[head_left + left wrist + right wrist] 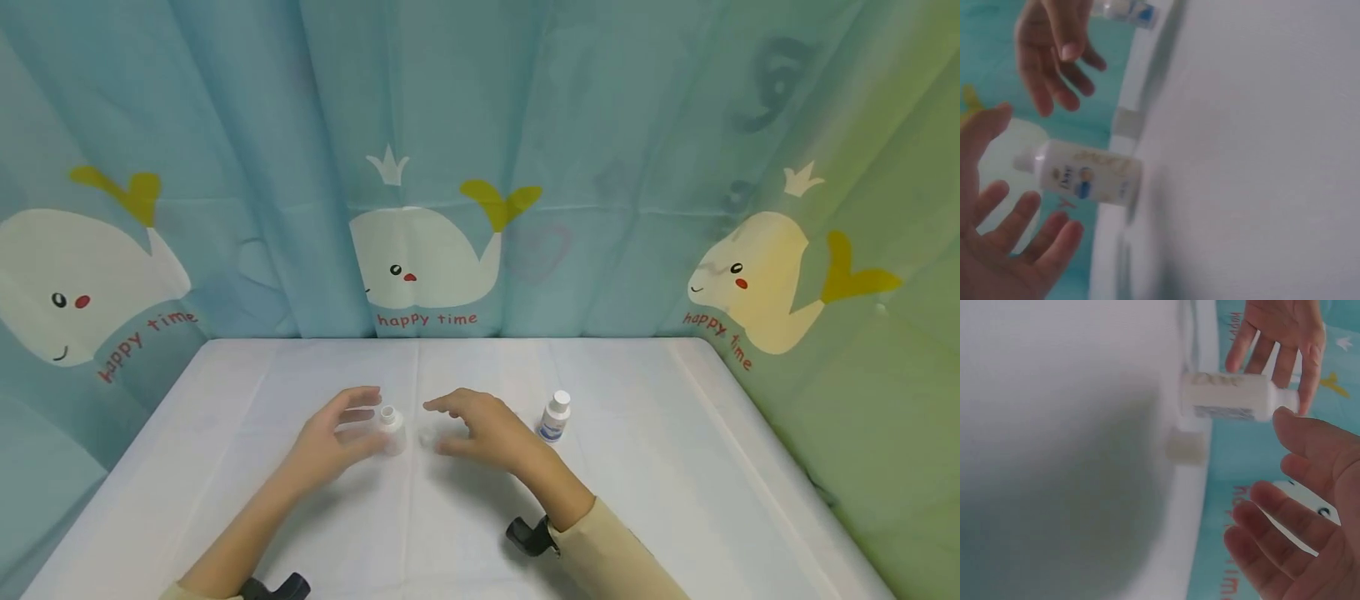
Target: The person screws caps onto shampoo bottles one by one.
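1. From the head view, your left hand (327,446) stands beside an uncapped white bottle (394,423), its grip wide and holding nothing; the thumb overlaps the bottle there, so contact is hard to judge.
2. Your left wrist view shows what the head view hides: a gap between the left fingertips and the bottle, plus a label with tan lettering and a blue-and-orange emblem.
3. Your right hand (489,429) hovers above the desk (675,500), fingers extended, its grip also wide and without a load.
4. A small white cap (1186,447) lies on the desk near the bottle's base, between your hands. It is faint in the head view, but both wrist views show it as a short cylinder.
5. The bottle stands upright; only the head view looks down on its open mouth.
6. A second, capped bottle (553,419) with a blue-marked label stands beyond your right hand. Your left wrist view catches part of it; your right wrist view does not.
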`<state>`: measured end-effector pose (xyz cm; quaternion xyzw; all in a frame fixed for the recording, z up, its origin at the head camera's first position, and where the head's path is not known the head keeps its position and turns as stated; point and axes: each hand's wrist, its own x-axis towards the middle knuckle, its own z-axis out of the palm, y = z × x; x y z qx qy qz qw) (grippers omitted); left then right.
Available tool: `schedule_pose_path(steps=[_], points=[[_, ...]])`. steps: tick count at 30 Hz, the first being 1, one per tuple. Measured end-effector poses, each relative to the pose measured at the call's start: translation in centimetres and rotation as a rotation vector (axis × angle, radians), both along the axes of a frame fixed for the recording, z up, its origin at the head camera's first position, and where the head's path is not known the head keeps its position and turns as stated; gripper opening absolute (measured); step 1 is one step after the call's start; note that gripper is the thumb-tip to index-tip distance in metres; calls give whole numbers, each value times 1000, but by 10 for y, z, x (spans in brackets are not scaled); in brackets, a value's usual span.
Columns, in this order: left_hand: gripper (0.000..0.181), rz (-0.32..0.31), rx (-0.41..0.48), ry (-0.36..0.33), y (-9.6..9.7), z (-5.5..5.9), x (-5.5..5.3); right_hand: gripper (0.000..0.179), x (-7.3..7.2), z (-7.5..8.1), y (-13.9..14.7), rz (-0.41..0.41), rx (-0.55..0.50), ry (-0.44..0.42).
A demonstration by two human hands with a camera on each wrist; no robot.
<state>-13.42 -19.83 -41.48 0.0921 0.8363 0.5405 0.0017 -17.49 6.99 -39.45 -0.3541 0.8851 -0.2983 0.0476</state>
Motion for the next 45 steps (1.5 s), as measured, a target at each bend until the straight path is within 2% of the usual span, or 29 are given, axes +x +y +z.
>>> schedule_pose_path(steps=[6, 13, 21, 25, 29, 32, 39, 45], points=[[72, -28, 20, -46, 1, -17, -1, 51, -4, -13, -18, 18, 105, 24], [70, -11, 38, -85, 4, -26, -2, 52, -6, -21, -31, 25, 190, 37], [65, 4, 51, -93, 6, -32, -7, 36, -7, -26, -35, 16, 218, 64], [56, 41, -19, -64, 9, -35, -10, 24, -9, -26, -37, 0, 251, 68], [48, 80, -99, -60, 14, -36, -11, 20, -10, -25, -36, -4, 263, 81], [46, 94, -118, -43, 15, -34, -11, 20, -11, -25, -34, -1, 248, 84], [38, 82, -79, 35, 19, -31, -11, 26, -9, -20, -25, 0, 209, 90], [41, 66, 1, 5, 26, -23, -10, 25, -3, -9, -12, 1, 103, 93]])
